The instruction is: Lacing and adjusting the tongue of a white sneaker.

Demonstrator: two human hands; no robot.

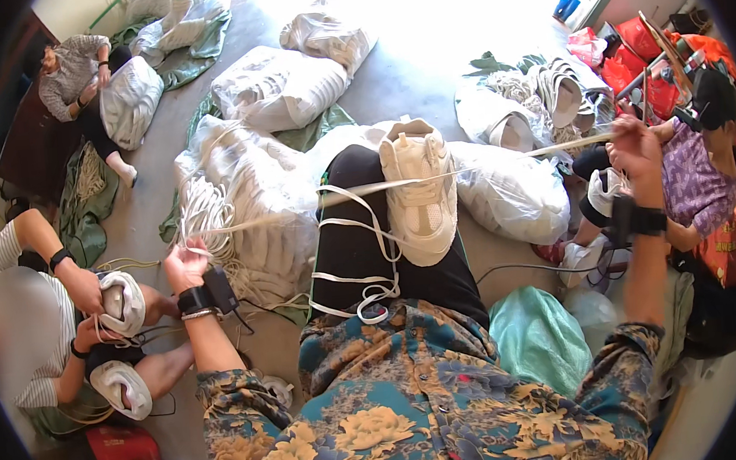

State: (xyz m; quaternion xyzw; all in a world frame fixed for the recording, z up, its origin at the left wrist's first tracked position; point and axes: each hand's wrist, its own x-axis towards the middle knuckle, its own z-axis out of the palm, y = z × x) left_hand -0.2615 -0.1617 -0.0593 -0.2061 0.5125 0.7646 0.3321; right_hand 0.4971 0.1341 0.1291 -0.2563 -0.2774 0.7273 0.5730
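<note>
A cream-white sneaker (422, 200) rests on my dark-trousered lap, its toe pointing toward me. A long whitish shoelace (348, 195) stretches across the sneaker, between my two widely spread hands. My left hand (185, 266) is closed on the lace at the left, close to a bundle of white laces (205, 210). Out at the right and raised higher, my right hand (636, 150) grips the lace's other part with bent fingers. A slack length of white lace (359, 278) loops down over my thigh beside the sneaker.
Plastic bags of pale shoes (281, 87) lie on the floor ahead, and another bag (512, 191) is right of my lap. A person in stripes (41, 299) works on a shoe at left; one in purple (699, 174) sits right. A green sack (539, 338) stands near my right forearm.
</note>
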